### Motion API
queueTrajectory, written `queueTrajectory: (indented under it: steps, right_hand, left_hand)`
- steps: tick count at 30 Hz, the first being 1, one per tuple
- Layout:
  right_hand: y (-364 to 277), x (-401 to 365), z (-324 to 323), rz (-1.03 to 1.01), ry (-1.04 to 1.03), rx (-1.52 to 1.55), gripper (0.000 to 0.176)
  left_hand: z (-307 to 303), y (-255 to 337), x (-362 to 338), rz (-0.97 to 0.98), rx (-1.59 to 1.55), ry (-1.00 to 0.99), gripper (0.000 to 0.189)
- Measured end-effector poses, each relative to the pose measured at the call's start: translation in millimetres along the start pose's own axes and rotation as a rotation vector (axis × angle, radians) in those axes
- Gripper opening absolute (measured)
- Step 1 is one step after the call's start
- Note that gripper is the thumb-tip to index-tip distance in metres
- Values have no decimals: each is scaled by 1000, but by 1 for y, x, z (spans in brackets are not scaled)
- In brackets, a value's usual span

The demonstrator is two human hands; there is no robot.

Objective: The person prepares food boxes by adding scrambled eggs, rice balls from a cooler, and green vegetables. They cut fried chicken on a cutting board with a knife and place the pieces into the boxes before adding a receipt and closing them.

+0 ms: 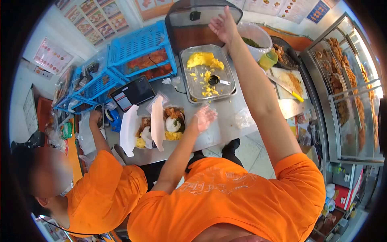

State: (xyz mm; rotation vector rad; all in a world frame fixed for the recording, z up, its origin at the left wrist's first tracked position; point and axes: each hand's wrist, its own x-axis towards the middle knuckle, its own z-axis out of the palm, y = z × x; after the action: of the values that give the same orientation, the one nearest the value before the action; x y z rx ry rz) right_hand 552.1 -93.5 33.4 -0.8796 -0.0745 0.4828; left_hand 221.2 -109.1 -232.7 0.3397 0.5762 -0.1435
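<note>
My left hand [205,117], in a clear plastic glove, hovers just right of two open food boxes with its fingers loosely extended and nothing visible in them. The nearer food box [158,129] holds rice, egg, greens and fried pieces; the other food box [128,131] stands to its left with similar food. My right hand [223,27] is stretched far forward, fingers apart, in front of a dark mesh-sided cover [189,30]. Between my arms lies a metal tray [189,88] with yellow scrambled egg [204,60] and a black measuring scoop [214,80].
A co-worker [105,189] in orange reaches across at left, near a tablet [133,93] and a blue tape dispenser [115,120]. Blue crates [139,44] stand behind. On the right are a yellow-handled knife [296,96], a bucket [258,34] and a glass food cabinet [346,80].
</note>
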Motion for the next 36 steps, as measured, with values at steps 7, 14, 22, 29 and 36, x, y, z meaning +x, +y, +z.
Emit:
queueTrajectory:
  steps: [7, 14, 22, 29, 36]
  right_hand:
    - [-34, 48, 16, 9, 163, 210, 27]
    - [41, -94, -80, -160, 255, -50, 29]
    - [162, -190, -220, 168, 512, 69, 24]
    - [162, -192, -223, 231, 617, -87, 32]
    - [63, -354, -204, -594, 34, -880, 29]
  left_hand:
    - [17, -15, 67, -12, -202, 154, 43]
    - [-24, 27, 93, -209, -297, -107, 29]
    - [-21, 35, 87, -138, -93, -74, 32]
    - [-8, -36, 19, -332, 222, 103, 30]
    - [146, -44, -12, 218, 417, -82, 66]
